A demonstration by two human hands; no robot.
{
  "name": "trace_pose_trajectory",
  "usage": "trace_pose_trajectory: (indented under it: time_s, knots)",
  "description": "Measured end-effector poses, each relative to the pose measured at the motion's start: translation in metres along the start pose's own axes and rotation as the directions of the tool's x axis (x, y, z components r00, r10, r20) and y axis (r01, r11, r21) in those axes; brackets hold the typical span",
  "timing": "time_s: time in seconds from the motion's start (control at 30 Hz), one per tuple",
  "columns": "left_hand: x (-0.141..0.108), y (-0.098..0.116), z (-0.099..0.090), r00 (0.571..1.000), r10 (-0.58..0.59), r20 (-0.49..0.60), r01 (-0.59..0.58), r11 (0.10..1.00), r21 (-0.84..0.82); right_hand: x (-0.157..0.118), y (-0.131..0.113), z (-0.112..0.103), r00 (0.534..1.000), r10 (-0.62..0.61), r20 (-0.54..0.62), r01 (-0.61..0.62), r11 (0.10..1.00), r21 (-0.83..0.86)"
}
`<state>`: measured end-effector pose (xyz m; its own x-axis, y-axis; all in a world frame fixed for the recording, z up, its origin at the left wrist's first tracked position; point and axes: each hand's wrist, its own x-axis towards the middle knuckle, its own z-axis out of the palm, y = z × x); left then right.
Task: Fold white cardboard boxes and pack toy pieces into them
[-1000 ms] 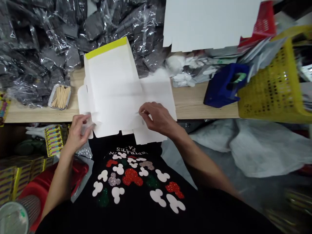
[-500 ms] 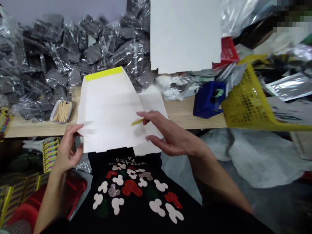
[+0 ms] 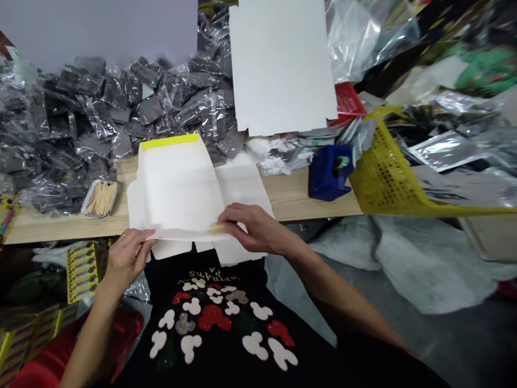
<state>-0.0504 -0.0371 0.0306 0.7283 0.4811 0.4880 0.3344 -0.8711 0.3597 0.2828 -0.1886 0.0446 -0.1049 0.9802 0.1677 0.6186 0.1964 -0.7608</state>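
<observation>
1. Surface: pale wooden bench, grain visible, front edge nearest the body.
2. On it, centre: white carton, partly folded, yellow strip along far edge, near flaps overhanging bench front.
3. Left hand: thumb and fingers pinched on carton's near-left edge.
4. Right hand: thumb and fingertips together on small yellow piece, at carton's near edge; piece blurred.
5. Left of carton: small tray of thin wooden sticks.
6. Behind: long heap of dark grey pieces in clear bags, pale panel beyond.
7. Back right: flat white card, red basket just beside.
8. Right: blue tape dispenser, then yellow basket, silvery packets inside.
9. Below bench, right: pale plastic sheeting over grey floor.
10. Below, left: yellow printed packs, glossy red object, mostly cut off.
</observation>
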Motion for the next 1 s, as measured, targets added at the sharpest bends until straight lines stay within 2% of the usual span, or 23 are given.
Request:
trace_pose_trajectory:
  time_s: [0.07,0.13,0.2,0.27,0.33,0.4,0.47,0.5,0.53,0.6,0.67,0.73,0.8,0.87,0.93,1.0]
  knots:
    - [-0.001,0.003,0.002,0.998,-0.052,0.044,0.055,0.996,-0.073,-0.009,0.003,-0.001,0.993,-0.064,0.102,0.061,0.998,0.032]
    - [-0.001,0.005,0.005,0.991,-0.091,0.101,0.106,0.983,-0.153,-0.015,0.01,0.002,0.994,-0.038,0.104,0.038,0.999,0.008]
    - [0.0,0.005,0.013,0.979,-0.135,0.151,0.166,0.962,-0.216,-0.015,0.022,0.011,0.997,0.045,0.06,-0.043,0.998,-0.045]
    - [0.0,0.002,0.025,0.961,-0.182,0.208,0.232,0.94,-0.25,-0.01,0.038,0.022,0.989,0.131,0.064,-0.127,0.99,-0.058]
    - [0.0,-0.003,0.038,0.934,-0.233,0.269,0.302,0.919,-0.253,-0.002,0.051,0.033,0.97,0.218,0.111,-0.215,0.976,-0.043]
    - [0.0,-0.007,0.05,0.902,-0.311,0.298,0.38,0.902,-0.207,0.005,0.058,0.042,0.937,0.332,0.109,-0.328,0.943,-0.049]
    - [-0.003,-0.008,0.061,0.885,-0.398,0.24,0.435,0.892,-0.123,0.009,0.058,0.048,0.892,0.449,0.047,-0.447,0.893,-0.049]
    - [-0.005,-0.007,0.066,0.892,-0.415,0.178,0.432,0.899,-0.071,0.01,0.057,0.05,0.869,0.495,0.015,-0.494,0.868,-0.042]
    - [-0.009,-0.004,0.07,0.911,-0.399,0.104,0.403,0.915,-0.017,0.009,0.055,0.052,0.85,0.527,-0.01,-0.527,0.849,-0.032]
    - [-0.017,0.004,0.077,0.962,-0.272,-0.005,0.272,0.959,0.078,0.005,0.051,0.055,0.84,0.541,-0.04,-0.542,0.84,-0.031]
    - [-0.026,0.011,0.082,0.994,-0.111,-0.017,0.112,0.986,0.125,-0.003,0.047,0.056,0.871,0.487,-0.061,-0.491,0.867,-0.083]
    - [-0.032,0.014,0.085,0.999,-0.006,0.032,0.003,0.994,0.108,-0.013,0.042,0.057,0.917,0.385,-0.103,-0.398,0.896,-0.195]
    - [-0.033,0.013,0.088,0.997,0.039,0.068,-0.045,0.995,0.085,-0.02,0.033,0.061,0.948,0.269,-0.171,-0.314,0.88,-0.357]
    - [-0.03,0.01,0.09,0.996,0.047,0.081,-0.053,0.995,0.082,-0.02,0.024,0.07,0.974,0.143,-0.174,-0.212,0.844,-0.493]
    - [-0.025,0.008,0.088,0.994,0.042,0.099,-0.05,0.995,0.084,-0.011,0.018,0.085,0.999,0.028,-0.036,-0.043,0.84,-0.541]
    - [-0.019,0.008,0.083,0.991,0.048,0.124,-0.056,0.996,0.063,0.005,0.017,0.101,0.987,-0.062,0.146,0.129,0.85,-0.51]
